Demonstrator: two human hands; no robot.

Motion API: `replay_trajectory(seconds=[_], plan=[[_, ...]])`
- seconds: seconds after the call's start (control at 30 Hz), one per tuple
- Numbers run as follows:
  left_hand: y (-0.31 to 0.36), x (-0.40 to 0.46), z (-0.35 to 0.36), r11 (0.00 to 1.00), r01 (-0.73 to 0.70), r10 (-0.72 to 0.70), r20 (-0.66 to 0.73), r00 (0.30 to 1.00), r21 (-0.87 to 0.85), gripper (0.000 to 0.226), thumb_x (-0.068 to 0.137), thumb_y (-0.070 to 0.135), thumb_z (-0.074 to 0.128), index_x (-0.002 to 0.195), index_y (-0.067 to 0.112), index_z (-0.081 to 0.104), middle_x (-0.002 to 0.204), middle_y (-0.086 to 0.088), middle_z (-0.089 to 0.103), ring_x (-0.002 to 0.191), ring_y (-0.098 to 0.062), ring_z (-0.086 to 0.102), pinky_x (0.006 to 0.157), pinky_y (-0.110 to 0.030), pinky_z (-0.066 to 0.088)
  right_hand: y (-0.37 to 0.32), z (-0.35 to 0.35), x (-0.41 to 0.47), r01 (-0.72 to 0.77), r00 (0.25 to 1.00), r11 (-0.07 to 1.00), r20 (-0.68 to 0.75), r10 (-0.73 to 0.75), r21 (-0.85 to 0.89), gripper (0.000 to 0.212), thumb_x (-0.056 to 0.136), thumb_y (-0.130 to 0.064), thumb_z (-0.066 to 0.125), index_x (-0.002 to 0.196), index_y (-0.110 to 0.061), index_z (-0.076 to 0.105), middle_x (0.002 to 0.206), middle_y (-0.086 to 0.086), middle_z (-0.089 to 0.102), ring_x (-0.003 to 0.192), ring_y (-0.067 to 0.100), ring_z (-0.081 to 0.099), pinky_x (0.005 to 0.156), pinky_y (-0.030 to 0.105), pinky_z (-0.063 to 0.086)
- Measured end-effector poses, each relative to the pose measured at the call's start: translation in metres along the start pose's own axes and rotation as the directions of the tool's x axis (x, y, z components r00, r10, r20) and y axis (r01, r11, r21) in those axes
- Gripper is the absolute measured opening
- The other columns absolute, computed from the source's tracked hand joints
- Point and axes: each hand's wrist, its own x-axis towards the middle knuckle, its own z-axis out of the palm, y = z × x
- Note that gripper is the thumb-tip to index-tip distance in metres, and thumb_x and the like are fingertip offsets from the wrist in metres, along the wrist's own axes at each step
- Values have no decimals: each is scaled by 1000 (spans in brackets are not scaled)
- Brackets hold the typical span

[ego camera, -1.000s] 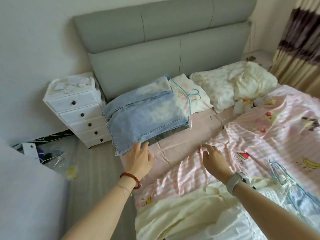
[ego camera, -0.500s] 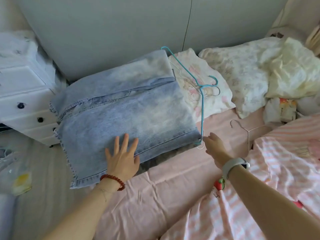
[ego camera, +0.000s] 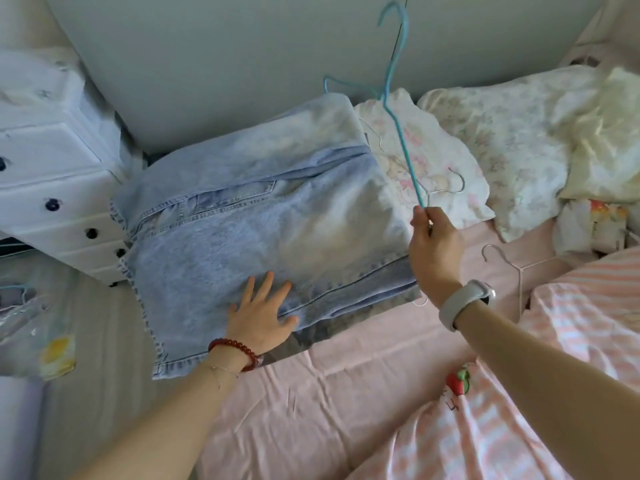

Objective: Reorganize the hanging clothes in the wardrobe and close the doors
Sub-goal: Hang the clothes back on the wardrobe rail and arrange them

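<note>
While my right hand [ego camera: 434, 251] pinches the lower end of the blue hanger [ego camera: 398, 109], the hanger stands tilted upward from the grip, its hook up near the top of the view against the grey headboard [ego camera: 242, 64]. My fingers are curled round the wire, so that grip is closed on the hanger. One blue arm of it reaches back toward the far corner of the jeans [ego camera: 263, 220] and I cannot tell whether it touches them.

I see the jeans folded into a pale denim stack at the head-end left corner of the bed [ego camera: 346, 393], overhanging the bed's left edge. My left hand [ego camera: 261, 317] lies flat on the near part of the denim, fingers spread and straight, holding nothing. A red bead bracelet [ego camera: 239, 351] sits on that wrist, a white watch [ego camera: 464, 303] on the right one.

Just beside the jeans, toward the head end, lies a pillow [ego camera: 433, 161] with a pink print, and a thin grey wire hanger [ego camera: 453, 183] rests on it. A second pillow [ego camera: 512, 133], floral, lies further right, with a crumpled cream cloth [ego camera: 606, 140] at the right edge. On the pink sheet near my right forearm lies a white hanger [ego camera: 512, 268], its lower part running under the striped quilt [ego camera: 519, 410] that covers the near right corner of the bed.

Off the bed's left edge stands a white drawer unit [ego camera: 52, 185] with dark knobs, touching the headboard's side. On the floor [ego camera: 97, 358] near it lies a clear bag [ego camera: 38, 327] with something yellow in it.
</note>
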Motion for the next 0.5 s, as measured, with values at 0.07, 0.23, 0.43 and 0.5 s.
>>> replay_trajectory(seconds=[0.07,0.23,0.43,0.5], plan=[[2,-10,-23,992,-26,16,-79,997,-126,58,93,34,46,145,24,22,156,-3,10,143,-23,7,113,-44,20,-22,-11,-13,64,998,998,4,-64,25,25,96,-25,41,80,-10,54,51,-6,42,47,11,36,49,31,27],[19,-54,-106,917,-233,54,-478,877,-323,61,93,22,49,146,14,19,154,-8,14,142,-21,13,112,-31,17,-78,-56,-39,199,979,972,-71,-191,124,25,95,-17,44,76,-5,56,49,-10,39,46,11,35,47,24,22],[43,-138,-235,887,-385,-2,-837,548,-254,71,91,15,52,147,13,8,156,-12,4,143,-19,4,109,-16,2,-155,-105,-91,404,904,897,73,-421,178,24,93,-16,49,73,-5,57,49,1,43,48,19,40,50,33,33],[46,-176,-271,911,-377,36,-877,480,-169,72,92,18,52,147,11,7,155,-14,3,143,-22,2,112,-23,2,-177,-127,-108,477,864,862,87,-496,173,23,92,-14,51,73,-4,59,50,6,47,49,28,45,51,36,35]])
